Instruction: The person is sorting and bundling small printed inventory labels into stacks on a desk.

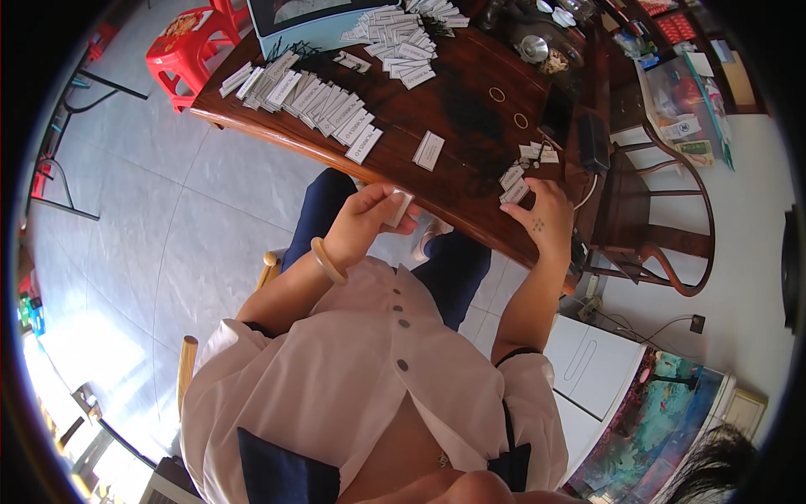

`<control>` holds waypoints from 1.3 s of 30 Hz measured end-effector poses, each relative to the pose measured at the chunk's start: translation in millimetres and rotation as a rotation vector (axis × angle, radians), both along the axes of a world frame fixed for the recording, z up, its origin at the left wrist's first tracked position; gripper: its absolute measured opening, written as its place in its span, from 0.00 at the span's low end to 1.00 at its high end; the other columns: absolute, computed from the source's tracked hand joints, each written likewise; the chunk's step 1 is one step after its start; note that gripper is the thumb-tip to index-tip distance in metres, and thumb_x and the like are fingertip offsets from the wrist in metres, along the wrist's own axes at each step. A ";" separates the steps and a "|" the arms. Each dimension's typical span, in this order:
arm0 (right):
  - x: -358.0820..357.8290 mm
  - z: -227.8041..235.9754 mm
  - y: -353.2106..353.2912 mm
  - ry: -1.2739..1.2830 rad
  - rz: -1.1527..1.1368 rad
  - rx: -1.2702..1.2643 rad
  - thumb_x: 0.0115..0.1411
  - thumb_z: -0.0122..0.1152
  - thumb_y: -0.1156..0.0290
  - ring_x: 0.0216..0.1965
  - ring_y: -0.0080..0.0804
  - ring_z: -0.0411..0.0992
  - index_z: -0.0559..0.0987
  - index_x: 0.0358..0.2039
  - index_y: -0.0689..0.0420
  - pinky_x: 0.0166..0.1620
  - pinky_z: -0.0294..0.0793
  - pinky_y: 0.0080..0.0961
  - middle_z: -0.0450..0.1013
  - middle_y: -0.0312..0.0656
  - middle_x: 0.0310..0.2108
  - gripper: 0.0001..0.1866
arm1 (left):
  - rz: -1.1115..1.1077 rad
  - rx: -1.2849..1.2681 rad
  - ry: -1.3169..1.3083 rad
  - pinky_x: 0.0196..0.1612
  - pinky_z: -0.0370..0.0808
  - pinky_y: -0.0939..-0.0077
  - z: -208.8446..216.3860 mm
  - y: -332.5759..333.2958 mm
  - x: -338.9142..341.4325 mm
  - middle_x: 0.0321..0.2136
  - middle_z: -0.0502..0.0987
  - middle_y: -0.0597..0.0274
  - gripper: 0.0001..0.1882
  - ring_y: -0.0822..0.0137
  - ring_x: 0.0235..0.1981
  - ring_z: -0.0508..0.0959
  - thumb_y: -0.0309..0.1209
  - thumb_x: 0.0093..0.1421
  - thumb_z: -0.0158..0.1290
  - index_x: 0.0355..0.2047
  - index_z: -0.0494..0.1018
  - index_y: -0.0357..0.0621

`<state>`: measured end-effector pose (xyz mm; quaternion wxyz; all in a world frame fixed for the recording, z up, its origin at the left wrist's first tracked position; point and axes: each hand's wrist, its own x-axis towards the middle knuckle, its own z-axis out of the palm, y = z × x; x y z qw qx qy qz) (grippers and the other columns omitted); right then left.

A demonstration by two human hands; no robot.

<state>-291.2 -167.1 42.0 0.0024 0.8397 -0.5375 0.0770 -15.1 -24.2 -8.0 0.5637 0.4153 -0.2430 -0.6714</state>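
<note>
My left hand (363,220), with a pale bangle on the wrist, is just off the table's near edge. Its thumb and fingers are closed on a small white tag (400,208). At the table's right end, my right hand (547,217) has thumb and fingers around a printed white tag (515,192) in a small pile. A single white tag (429,151) lies flat between the hands. Toward the left edge, a long overlapping row of printed white tags (323,105) is spread out. Another heap of white tags (405,49) lies farther back.
The dark wooden table (395,118) carries black strings (470,113), two pale rings (520,121) and a light-blue box (306,38) at the back. A metal cup (533,49) stands far right. Nearby are a wooden chair (672,223) and a red stool (180,55).
</note>
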 end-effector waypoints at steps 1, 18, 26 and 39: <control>-0.4 0.8 0.0 0.001 0.002 0.001 0.38 0.74 0.50 0.45 0.44 0.72 0.78 0.44 0.54 0.46 0.68 0.43 0.74 0.42 0.40 0.33 | 0.004 -0.007 -0.001 0.41 0.77 0.74 1.2 -0.1 0.1 0.36 0.78 0.55 0.10 0.67 0.34 0.80 0.31 0.69 0.44 0.43 0.69 0.38; 9.3 9.5 13.7 -0.265 -0.031 -0.096 0.35 0.78 0.58 0.38 0.42 0.73 0.77 0.40 0.57 0.41 0.71 0.37 0.75 0.44 0.35 0.31 | 0.035 -0.044 -0.084 0.39 0.73 0.79 1.3 1.2 2.8 0.36 0.78 0.62 0.12 0.74 0.34 0.77 0.35 0.66 0.50 0.46 0.70 0.43; -0.1 -5.7 10.5 -0.158 -0.051 -0.174 0.36 0.77 0.55 0.40 0.45 0.73 0.76 0.41 0.55 0.43 0.70 0.40 0.76 0.44 0.37 0.32 | 0.027 -0.103 -0.126 0.39 0.72 0.81 0.6 0.5 3.7 0.37 0.78 0.62 0.14 0.75 0.34 0.76 0.34 0.63 0.55 0.46 0.70 0.42; 76.1 11.2 66.7 -0.391 0.376 -0.111 0.35 0.78 0.64 0.45 0.44 0.69 0.73 0.48 0.52 0.51 0.63 0.42 0.73 0.39 0.42 0.36 | 0.044 -0.172 -0.048 0.44 0.73 0.78 -4.1 0.6 -5.6 0.38 0.77 0.60 0.16 0.73 0.37 0.76 0.28 0.60 0.58 0.47 0.69 0.39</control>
